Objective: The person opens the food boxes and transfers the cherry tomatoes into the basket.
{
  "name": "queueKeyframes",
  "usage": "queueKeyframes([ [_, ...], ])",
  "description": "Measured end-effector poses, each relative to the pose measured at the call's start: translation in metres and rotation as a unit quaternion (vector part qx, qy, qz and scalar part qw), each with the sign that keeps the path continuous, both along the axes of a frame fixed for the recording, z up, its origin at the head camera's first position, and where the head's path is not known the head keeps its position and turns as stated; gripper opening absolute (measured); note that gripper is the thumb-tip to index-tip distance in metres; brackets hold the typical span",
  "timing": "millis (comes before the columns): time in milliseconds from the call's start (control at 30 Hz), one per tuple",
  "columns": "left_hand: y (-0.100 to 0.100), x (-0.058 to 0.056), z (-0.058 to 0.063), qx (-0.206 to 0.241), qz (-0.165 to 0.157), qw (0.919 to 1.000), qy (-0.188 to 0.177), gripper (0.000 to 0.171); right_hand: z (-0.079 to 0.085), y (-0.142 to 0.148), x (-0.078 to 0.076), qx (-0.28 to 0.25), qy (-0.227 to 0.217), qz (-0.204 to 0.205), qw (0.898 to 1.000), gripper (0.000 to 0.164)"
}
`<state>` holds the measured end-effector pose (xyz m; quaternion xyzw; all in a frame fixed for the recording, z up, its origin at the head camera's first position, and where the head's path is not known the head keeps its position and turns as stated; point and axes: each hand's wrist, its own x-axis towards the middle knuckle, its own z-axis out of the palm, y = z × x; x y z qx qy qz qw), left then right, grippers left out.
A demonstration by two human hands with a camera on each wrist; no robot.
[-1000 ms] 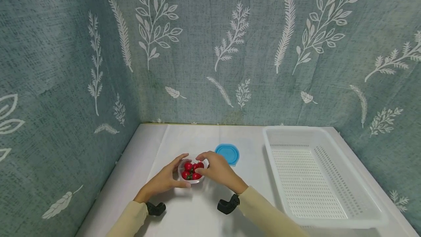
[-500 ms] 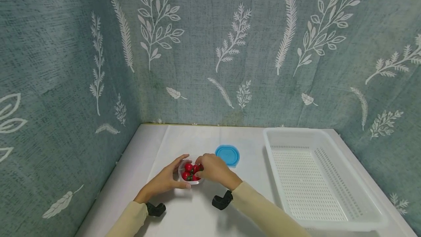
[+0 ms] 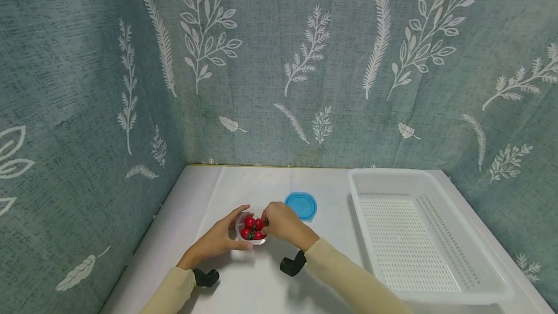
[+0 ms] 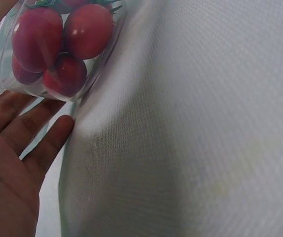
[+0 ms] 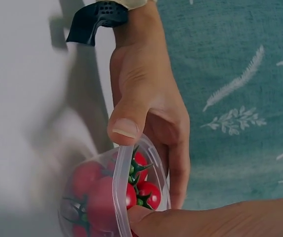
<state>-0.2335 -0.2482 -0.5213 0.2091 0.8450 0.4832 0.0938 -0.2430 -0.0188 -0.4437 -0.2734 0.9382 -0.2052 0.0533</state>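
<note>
In the head view, my left hand holds a small clear plastic container between its thumb and fingers. Several red cherry tomatoes with green stems lie inside. My right hand reaches over the far right rim, its thumb and fingers curled about a tomato within, which they partly cover. The right wrist view shows my left thumb on the container's rim and my right thumb beside the tomatoes. Seen from the left wrist, tomatoes show through the clear wall.
Just behind my right hand, a round blue lid lies on the white table. A large white perforated basket stands to the right. Leaf-patterned cloth hangs at the back and sides.
My right hand has moved slightly left and its fingers have drawn in around a tomato in the container. The left hand has kept its hold in place.
</note>
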Motion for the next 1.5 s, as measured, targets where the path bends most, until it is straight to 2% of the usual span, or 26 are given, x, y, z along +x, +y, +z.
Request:
queueKeyframes([
  [167,0.000,0.000,0.001,-0.001,0.002,1.0000,0.007,0.106,0.002,-0.002,-0.001,0.021,0.024,0.012,0.999,0.018],
  [333,0.001,0.000,0.002,0.006,0.004,1.0000,-0.006,0.106,0.006,-0.003,-0.002,0.026,0.019,0.016,0.999,0.016],
  [533,0.000,0.000,0.003,0.007,0.008,0.9998,-0.014,0.107,0.013,0.002,-0.008,0.001,0.024,0.043,0.999,0.014],
  [667,-0.001,-0.001,0.003,0.001,0.008,0.9999,-0.012,0.106,0.021,0.005,-0.009,-0.026,0.004,0.046,0.999,0.019],
  [767,-0.001,-0.001,0.003,-0.005,0.015,0.9998,-0.013,0.107,0.027,0.009,-0.011,-0.052,-0.004,0.053,0.997,0.015],
  [1000,-0.001,-0.001,0.003,-0.013,0.024,0.9996,-0.010,0.108,0.047,0.030,-0.016,-0.071,0.039,0.087,0.993,0.008],
  [1200,0.000,0.000,0.001,-0.010,0.027,0.9995,-0.014,0.109,0.061,0.046,-0.019,-0.079,0.077,0.073,0.991,0.006],
  [1500,0.004,0.004,0.001,-0.016,0.041,0.9987,-0.025,0.107,0.078,0.063,-0.025,-0.086,0.103,0.042,0.990,0.010],
])
